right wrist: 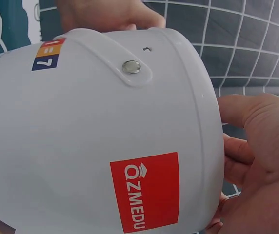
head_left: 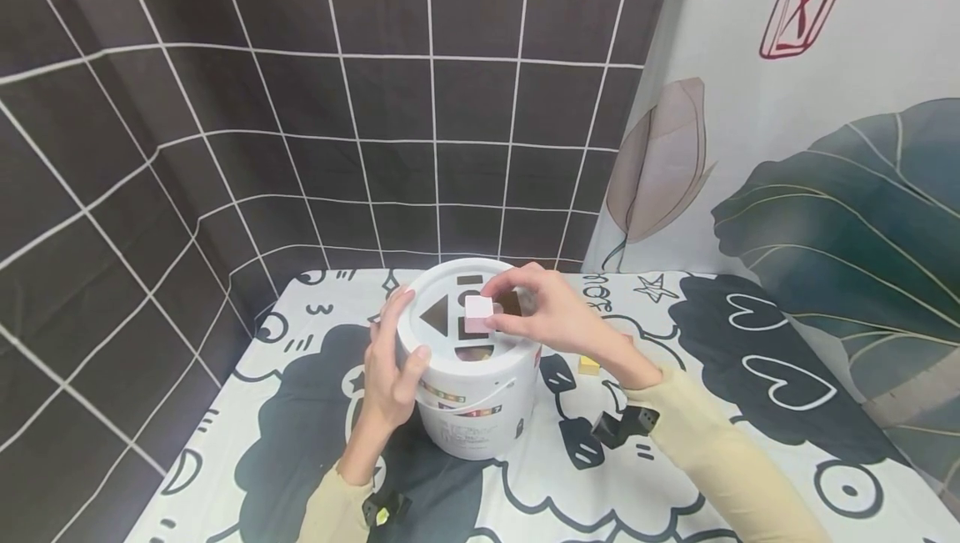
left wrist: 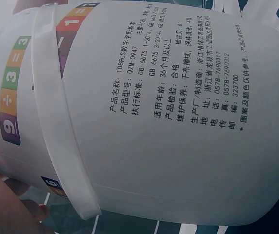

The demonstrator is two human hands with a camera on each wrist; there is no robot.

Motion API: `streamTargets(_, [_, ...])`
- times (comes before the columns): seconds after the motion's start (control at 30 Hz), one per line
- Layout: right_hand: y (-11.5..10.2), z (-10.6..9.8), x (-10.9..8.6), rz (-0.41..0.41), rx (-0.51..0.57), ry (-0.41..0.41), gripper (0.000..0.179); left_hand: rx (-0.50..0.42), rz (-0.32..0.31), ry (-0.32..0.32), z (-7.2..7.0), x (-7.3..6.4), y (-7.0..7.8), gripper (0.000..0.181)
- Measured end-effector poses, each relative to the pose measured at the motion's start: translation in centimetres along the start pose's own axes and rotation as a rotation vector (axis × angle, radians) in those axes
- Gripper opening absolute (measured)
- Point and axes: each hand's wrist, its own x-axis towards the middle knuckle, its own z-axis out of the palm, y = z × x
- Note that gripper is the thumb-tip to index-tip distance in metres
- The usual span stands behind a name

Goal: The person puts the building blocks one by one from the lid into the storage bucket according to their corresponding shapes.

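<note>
A white lidded bucket [head_left: 468,409] stands upright, with shaped holes in its lid [head_left: 431,278]. My right hand [head_left: 551,309] is over the lid in the head view, pinching a small pale pink block [head_left: 479,314] between thumb and forefinger. The block is above the middle holes; whether it touches the lid cannot be told. My left hand [head_left: 393,364] holds the bucket at its left rim, thumb towards the front and fingers along the side. Printed text and number stickers cover the bucket's side [left wrist: 178,161] in the left wrist view. The right wrist view shows a red label [right wrist: 147,192].
A yellow block [head_left: 588,365] lies on the patterned cloth [head_left: 622,493] to the right of the bucket, near my right forearm. The bucket's white handle [left wrist: 64,131] hangs down its front. Behind the table rises a dark gridded curtain [head_left: 382,101], with a leaf-printed one [head_left: 862,218] at right.
</note>
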Motion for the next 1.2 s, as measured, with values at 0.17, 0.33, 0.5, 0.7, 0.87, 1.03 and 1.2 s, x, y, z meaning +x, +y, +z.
streamTargets(0.17, [-0.1, 0.3, 0.1, -0.016, -0.011, -0.006, 0.027, 0.007, -0.005, -0.006, 0.0, 0.0, 0.0, 0.067])
streamTargets(0.33, [-0.1, 0.4, 0.1, -0.047, -0.027, -0.021, 0.029, 0.009, -0.002, -0.002, 0.0, -0.1, 0.0, 0.067])
streamTargets(0.5, [0.4, -0.1, -0.3, -0.046, 0.008, -0.004, 0.03, 0.002, 0.002, 0.002, 0.0, -0.1, 0.0, 0.067])
streamTargets(0.7, [1.8, -2.1, -1.6, 0.01, 0.019, 0.082, 0.025, 0.0, 0.009, 0.01, 0.0, 0.0, 0.2, 0.068])
streamTargets(0.87, [3.5, -3.9, -3.4, 0.096, 0.003, 0.127, 0.023, -0.003, 0.015, 0.013, 0.0, 0.1, 0.3, 0.068])
streamTargets(1.03, [5.6, -5.1, -5.4, 0.207, -0.057, 0.136, 0.023, -0.002, 0.01, 0.013, 0.0, 0.1, 0.3, 0.067])
streamTargets(1.2, [7.7, -5.6, -7.4, 0.317, -0.083, 0.132, 0.025, -0.001, 0.003, 0.011, 0.0, 0.1, 0.3, 0.068])
